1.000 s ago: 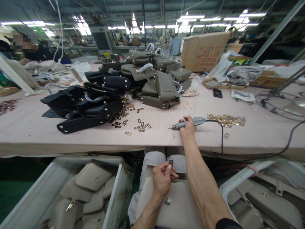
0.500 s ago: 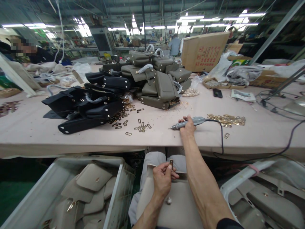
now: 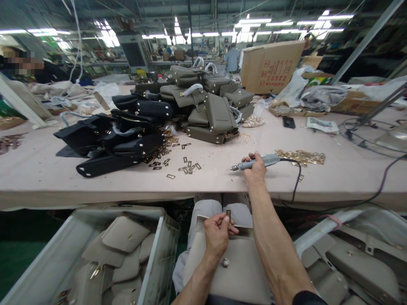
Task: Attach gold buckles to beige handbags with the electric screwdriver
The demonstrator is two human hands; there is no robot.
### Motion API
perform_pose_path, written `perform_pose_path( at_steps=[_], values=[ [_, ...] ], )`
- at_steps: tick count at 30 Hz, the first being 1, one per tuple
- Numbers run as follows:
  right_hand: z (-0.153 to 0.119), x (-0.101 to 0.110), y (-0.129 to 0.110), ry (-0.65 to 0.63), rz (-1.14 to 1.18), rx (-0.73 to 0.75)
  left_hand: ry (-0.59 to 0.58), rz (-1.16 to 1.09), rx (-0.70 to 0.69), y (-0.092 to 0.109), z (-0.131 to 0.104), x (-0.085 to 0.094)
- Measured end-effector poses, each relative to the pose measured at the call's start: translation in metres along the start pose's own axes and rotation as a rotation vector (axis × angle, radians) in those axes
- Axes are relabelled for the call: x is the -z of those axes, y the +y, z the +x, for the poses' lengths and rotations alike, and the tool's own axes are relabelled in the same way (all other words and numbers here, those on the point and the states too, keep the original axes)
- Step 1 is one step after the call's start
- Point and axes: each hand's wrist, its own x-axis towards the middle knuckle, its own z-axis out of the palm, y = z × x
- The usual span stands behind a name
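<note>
My right hand (image 3: pixel 255 168) is closed around a grey electric screwdriver (image 3: pixel 270 159), its tip pointing left just over the table and its cord trailing right. Between thumb and fingers, my left hand (image 3: pixel 218 233) pinches a small metal plate (image 3: pixel 228 215) with a slot in it. Below that hand a beige bag panel (image 3: pixel 240 271) lies across my lap, with a shiny metal stud (image 3: pixel 225 262) on it. Several loose metal plates (image 3: pixel 190 168) are scattered on the table, and a heap of gold plates (image 3: pixel 300 156) lies to the right of the screwdriver.
Black bags (image 3: pixel 121 146) and olive bags (image 3: pixel 219 114) are piled on the table (image 3: pixel 216 182). A white crate (image 3: pixel 159 237) of beige bag pieces stands at lower left, another bin (image 3: pixel 305 245) at lower right. A phone (image 3: pixel 288 122) and a cardboard box (image 3: pixel 270 70) are farther back.
My right hand has shifted slightly right with the screwdriver, and its cord has moved along. My left hand keeps its pinch on the metal plate. The view has tilted a little.
</note>
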Motion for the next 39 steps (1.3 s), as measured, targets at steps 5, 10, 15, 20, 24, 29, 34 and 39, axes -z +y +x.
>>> perform_pose_path(
  at_steps=[5, 10, 15, 20, 24, 29, 34, 39],
  values=[
    [-0.043, 0.025, -0.039, -0.173, -0.072, 0.063, 0.017, 0.002, 0.034, 0.003, -0.003, -0.006],
    [-0.097, 0.052, -0.057, -0.306, -0.231, 0.12, 0.029, -0.008, 0.063, 0.002, -0.002, -0.008],
    [-0.13, 0.066, -0.05, -0.379, -0.301, 0.134, 0.04, -0.01, 0.073, 0.001, -0.002, -0.01],
    [-0.139, 0.068, -0.037, -0.45, -0.333, 0.201, 0.046, 0.014, 0.064, 0.005, -0.003, -0.012],
    [-0.142, 0.07, -0.03, -0.476, -0.348, 0.231, 0.054, 0.009, 0.074, 0.008, -0.004, -0.012],
    [-0.145, 0.072, -0.022, -0.488, -0.385, 0.315, 0.041, 0.019, 0.07, 0.01, -0.006, -0.011],
    [-0.153, 0.072, -0.018, -0.527, -0.461, 0.393, 0.037, 0.013, 0.065, 0.009, -0.006, -0.011],
    [-0.164, 0.081, -0.023, -0.7, -0.643, 0.394, 0.041, 0.009, 0.071, 0.009, -0.005, -0.01]
  ],
)
